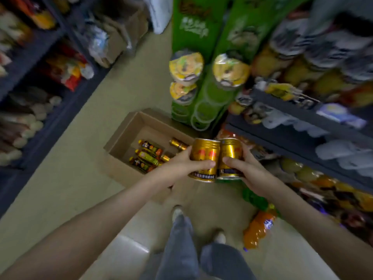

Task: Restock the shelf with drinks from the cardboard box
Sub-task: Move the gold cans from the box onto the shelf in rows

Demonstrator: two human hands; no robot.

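My left hand (179, 168) grips a gold can (204, 156), and my right hand (250, 170) grips a second gold can (230, 150). The two cans touch side by side, held upright in the air above the right edge of the cardboard box (121, 138). The open box sits on the floor and holds several small bottles (148, 156) and one more gold can (178, 144) lying on its side. The dark shelf (302, 136) stands to the right of the cans, its lower levels packed with goods.
A green display stand (203, 67) with yellow-lidded cups rises behind the box. An orange soda bottle (258, 229) and a green bottle (252, 197) lie on the floor by the shelf base. Another dark shelf (36, 87) lines the left side. My feet (177, 213) stand on the beige floor.
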